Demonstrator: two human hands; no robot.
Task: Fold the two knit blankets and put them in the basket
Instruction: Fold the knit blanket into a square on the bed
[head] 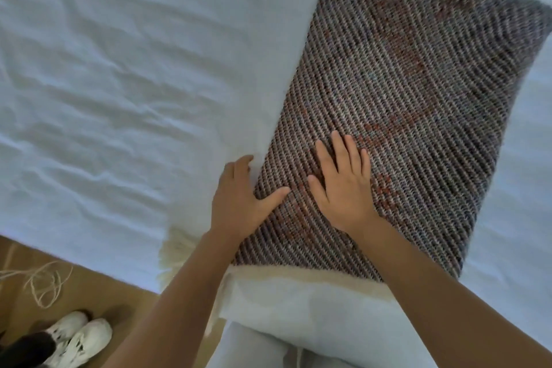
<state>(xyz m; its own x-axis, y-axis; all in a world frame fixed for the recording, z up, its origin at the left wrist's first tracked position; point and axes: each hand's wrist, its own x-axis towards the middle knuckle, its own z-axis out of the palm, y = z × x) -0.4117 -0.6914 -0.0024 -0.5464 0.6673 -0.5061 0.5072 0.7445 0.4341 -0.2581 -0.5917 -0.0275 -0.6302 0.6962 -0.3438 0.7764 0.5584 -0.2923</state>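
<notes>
A folded knit blanket [412, 92] in grey, white and rust stripes lies as a long rectangle on the white bed. Under its near end shows a cream blanket with a fringe [176, 251], hanging over the bed's edge. My right hand [343, 185] lies flat, fingers spread, on the striped blanket's near part. At that blanket's left edge, my left hand [242, 203] has its thumb on top and its fingers curled down at the side. No basket is in view.
The white sheet of the bed [119, 84] is wrinkled and fills the left and top. Beyond the bed's near edge is a wooden floor with a loose cord [44, 281] and a pair of white shoes [77, 337].
</notes>
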